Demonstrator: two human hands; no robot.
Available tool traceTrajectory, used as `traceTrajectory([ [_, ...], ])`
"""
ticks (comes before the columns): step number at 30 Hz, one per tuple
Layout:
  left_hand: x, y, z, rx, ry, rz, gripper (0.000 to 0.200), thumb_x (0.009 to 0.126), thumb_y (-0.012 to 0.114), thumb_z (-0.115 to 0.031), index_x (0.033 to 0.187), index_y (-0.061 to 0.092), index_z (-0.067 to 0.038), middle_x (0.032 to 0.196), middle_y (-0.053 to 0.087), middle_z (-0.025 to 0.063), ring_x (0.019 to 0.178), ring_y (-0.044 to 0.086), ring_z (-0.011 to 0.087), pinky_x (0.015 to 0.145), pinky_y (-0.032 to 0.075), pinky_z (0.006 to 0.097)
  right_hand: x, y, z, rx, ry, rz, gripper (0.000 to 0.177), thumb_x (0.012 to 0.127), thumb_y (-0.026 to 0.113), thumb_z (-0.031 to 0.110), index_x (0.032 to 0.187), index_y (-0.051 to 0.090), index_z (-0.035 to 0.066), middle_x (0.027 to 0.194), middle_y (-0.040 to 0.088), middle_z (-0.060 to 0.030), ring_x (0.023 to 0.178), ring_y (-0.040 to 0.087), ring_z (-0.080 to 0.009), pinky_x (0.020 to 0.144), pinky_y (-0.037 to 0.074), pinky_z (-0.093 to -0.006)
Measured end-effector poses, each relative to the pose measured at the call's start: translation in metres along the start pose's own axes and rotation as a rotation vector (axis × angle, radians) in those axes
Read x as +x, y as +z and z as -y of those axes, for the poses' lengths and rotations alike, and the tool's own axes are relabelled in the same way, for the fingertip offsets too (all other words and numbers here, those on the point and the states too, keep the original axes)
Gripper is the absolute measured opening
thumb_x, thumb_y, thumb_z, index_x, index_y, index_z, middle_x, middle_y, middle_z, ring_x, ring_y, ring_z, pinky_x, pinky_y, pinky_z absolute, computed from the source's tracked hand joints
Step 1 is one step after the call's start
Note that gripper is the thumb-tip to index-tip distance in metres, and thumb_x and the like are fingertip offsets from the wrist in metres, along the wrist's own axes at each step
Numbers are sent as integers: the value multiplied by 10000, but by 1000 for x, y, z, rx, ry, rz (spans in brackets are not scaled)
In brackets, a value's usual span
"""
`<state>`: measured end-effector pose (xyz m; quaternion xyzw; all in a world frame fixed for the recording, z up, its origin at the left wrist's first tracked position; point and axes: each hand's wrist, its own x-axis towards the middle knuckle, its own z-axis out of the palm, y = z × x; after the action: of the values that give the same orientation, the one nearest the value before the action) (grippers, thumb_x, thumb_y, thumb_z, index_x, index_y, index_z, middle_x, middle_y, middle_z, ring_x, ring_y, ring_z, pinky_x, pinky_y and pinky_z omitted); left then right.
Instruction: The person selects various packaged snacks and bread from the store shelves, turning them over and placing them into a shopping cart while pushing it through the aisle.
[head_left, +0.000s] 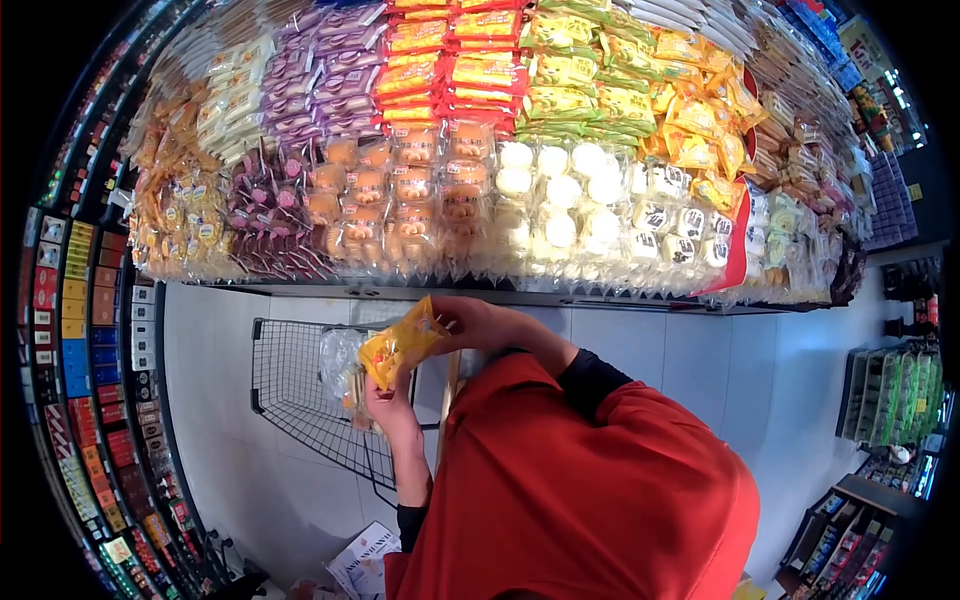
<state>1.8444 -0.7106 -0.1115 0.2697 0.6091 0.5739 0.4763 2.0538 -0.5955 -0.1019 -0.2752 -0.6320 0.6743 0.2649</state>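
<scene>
A yellow plastic snack packet [398,348] is held up in front of my body, over the shopping cart. My left hand [394,408] grips its lower edge from below, with the fingers partly hidden behind it. At the packet's upper right corner, my right hand [472,324] is closed on the wrapper. The packet is tilted, and I cannot make out its print. Beneath it is the wire shopping cart [290,375], which holds a clear plastic bag [340,355] and other items that my hands partly cover.
Ahead stands a display piled with wrapped snacks: yellow packets [695,125], orange-brown cakes [410,190], white round buns [562,190] and purple packets [325,70]. Shelves of boxed goods [75,310] line the left. A printed carton [368,560] lies low behind the cart. Green-packed goods [895,395] stand at right.
</scene>
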Motion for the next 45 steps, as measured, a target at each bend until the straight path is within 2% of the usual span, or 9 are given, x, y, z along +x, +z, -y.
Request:
traceTrajectory([
  [11,-3,28,-19,27,34,70,285,940,671,31,1218,628,-16,1137,696,51,1010,649,107,889,502,243,-11,-17,17,3,39,-119,476,895,794,160,1289,569,21,1135,687,-60,1023,640,-123,916,532,-312],
  [19,-1,20,-11,70,15,56,330,947,657,38,1265,608,-34,1155,679,34,1019,641,107,882,511,245,-9,-18,16,-4,-5,-74,447,904,778,182,1295,603,56,1115,691,-34,991,642,-133,867,538,-309],
  [24,-4,25,-12,33,38,92,356,956,636,49,1297,598,-45,1200,662,30,1061,636,118,899,515,253,-10,-24,21,-37,12,-58,423,919,769,184,1279,608,32,1129,684,-47,1048,617,-124,974,516,-347],
  [30,-4,24,-14,26,52,109,367,931,646,84,1282,599,-12,1180,676,44,1044,641,120,915,498,249,-13,-22,20,-28,15,-82,414,920,754,166,1293,612,55,1166,692,-37,1078,624,-130,933,532,-336],
  [36,-2,18,-7,46,40,98,301,953,657,20,1249,619,-21,1135,682,27,985,645,108,843,517,248,-17,-17,26,-99,50,-37,506,909,773,176,1363,566,95,1201,673,-39,1083,617,-130,919,535,-328],
  [39,-1,16,-4,22,10,75,278,969,677,-66,1238,628,-16,1102,686,9,919,636,84,824,517,250,-9,-18,6,58,83,3,519,915,752,63,1381,525,42,1236,650,-47,1128,606,-124,974,517,-335],
  [42,-2,21,-15,-118,-6,87,292,978,665,-72,1255,611,2,1123,685,11,990,628,88,890,487,244,-6,-16,11,107,110,-33,511,930,723,26,1392,504,22,1291,634,-59,1182,605,-137,985,529,-328],
  [44,-1,22,-17,-131,32,138,310,973,649,-54,1278,604,-22,1151,678,16,989,631,90,870,498,235,-2,-12,0,114,6,-89,473,922,748,85,1341,538,23,1161,670,-41,1003,652,-111,828,571,-298],
  [45,0,21,-17,-112,22,130,306,969,664,-40,1264,594,7,1172,679,35,1056,624,98,938,479,253,-1,-12,-2,113,6,-86,473,922,748,85,1341,538,23,1161,670,-41,1003,652,-111,828,571,-298],
])
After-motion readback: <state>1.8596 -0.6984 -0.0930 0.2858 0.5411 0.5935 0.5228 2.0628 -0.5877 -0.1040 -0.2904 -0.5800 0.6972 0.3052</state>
